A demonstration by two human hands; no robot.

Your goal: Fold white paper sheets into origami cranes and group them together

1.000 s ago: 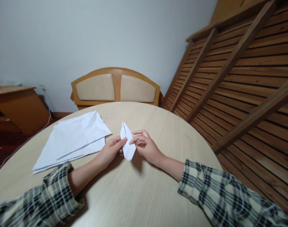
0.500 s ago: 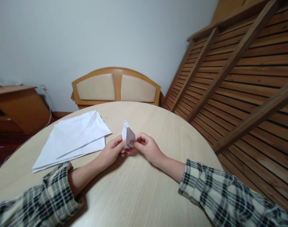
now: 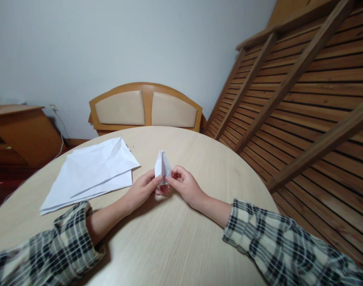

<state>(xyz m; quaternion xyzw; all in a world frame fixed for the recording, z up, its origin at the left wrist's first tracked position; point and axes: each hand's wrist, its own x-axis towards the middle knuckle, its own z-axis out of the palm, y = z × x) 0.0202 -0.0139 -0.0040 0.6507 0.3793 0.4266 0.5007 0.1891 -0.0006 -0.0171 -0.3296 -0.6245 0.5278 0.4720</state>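
Observation:
A small folded piece of white paper (image 3: 163, 167) stands upright between my hands, its narrow tip pointing up and a crease running down its middle. My left hand (image 3: 144, 186) grips its lower left side, thumb in front and fingers behind and below. On the lower right edge, my right hand (image 3: 186, 186) pinches the paper between thumb and curled fingers. The fingers behind the paper are partly hidden. To the left of my left hand lie larger creased sheets of white paper (image 3: 92, 165), overlapping each other.
The round pale wooden table (image 3: 193, 230) carries everything. Beyond its far edge stands a wooden headboard (image 3: 147, 105) with two beige panels against the wall. A slatted wooden frame (image 3: 303, 115) leans on the right. A wooden desk (image 3: 23, 137) is at the far left.
The folded paper has turned to face me more squarely, with its tip more centred and its middle crease showing. Both hands keep their hold; the view has shifted slightly.

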